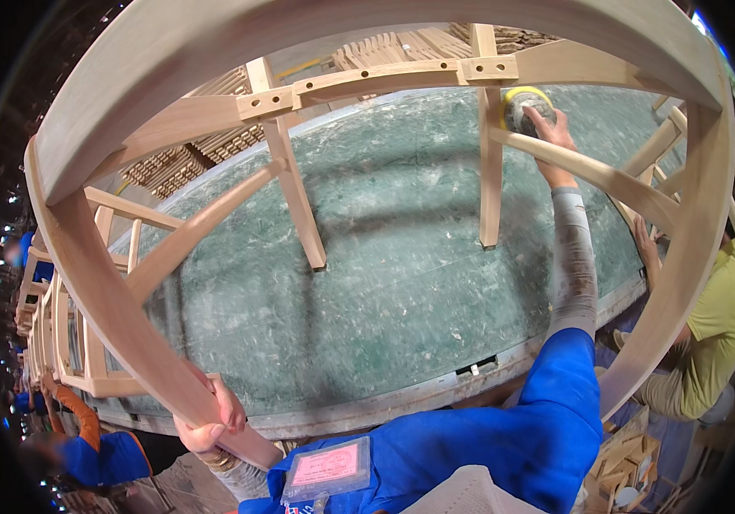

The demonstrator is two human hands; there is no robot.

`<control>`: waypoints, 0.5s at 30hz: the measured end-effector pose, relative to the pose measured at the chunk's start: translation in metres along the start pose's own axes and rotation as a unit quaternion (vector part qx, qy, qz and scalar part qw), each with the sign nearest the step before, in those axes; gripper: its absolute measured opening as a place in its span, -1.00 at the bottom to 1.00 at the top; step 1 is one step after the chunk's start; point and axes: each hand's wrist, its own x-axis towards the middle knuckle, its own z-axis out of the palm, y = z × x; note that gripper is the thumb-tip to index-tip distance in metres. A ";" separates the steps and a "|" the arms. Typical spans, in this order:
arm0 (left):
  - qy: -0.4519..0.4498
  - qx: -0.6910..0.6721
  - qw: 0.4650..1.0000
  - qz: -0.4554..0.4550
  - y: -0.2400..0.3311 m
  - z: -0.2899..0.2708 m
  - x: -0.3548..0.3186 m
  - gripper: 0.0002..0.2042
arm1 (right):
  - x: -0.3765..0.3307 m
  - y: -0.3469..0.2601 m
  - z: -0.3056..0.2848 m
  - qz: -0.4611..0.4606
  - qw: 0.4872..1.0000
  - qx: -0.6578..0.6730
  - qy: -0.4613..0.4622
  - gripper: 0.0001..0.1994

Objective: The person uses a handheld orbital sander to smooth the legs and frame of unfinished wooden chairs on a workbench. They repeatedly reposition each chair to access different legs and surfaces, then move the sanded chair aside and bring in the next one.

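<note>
A pale wooden chair frame [680, 291] with curved posts and rails stands on the green worktable. My left hand [213, 417] is closed around the lower end of its left curved post. Farther off, my right hand [553, 130] reaches through the frame and grips a round hand sander [523, 106] with a yellow rim. The sander sits close beside the upper part of the right straight leg [489, 163]; whether it touches the wood I cannot tell. The left straight leg [294, 193] rests its end on the tabletop.
The worktable [384, 283] is green and scuffed, with a pale edge. Other chair frames [93, 360] stand at the left. Stacked wooden parts [402, 47] lie beyond the table. A person in a yellow shirt [719, 300] works at the right, another in blue and orange [114, 454] at the left.
</note>
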 end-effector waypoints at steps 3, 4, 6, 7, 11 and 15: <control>-0.037 -0.020 0.999 -0.012 0.002 -0.006 0.004 -0.41 | 0.000 0.006 -0.001 -0.004 1.000 -0.006 0.026 -0.52; -0.059 -0.023 0.998 -0.019 0.003 -0.012 0.003 -0.42 | 0.002 0.006 0.001 -0.016 1.000 -0.014 0.013 -0.52; -0.073 -0.028 0.997 -0.024 0.005 -0.011 0.005 -0.43 | 0.006 0.004 0.004 -0.039 0.999 -0.032 -0.013 -0.52; -0.066 -0.031 0.997 -0.023 0.006 -0.008 0.004 -0.43 | 0.008 0.003 0.005 -0.041 0.998 -0.039 -0.005 -0.53; -0.055 -0.036 0.998 -0.022 0.006 -0.008 0.005 -0.45 | 0.010 -0.003 0.007 -0.037 0.999 -0.026 -0.008 -0.52; -0.052 -0.042 0.998 -0.016 0.005 -0.007 0.011 -0.45 | 0.015 0.001 0.007 0.000 0.999 -0.040 -0.001 -0.39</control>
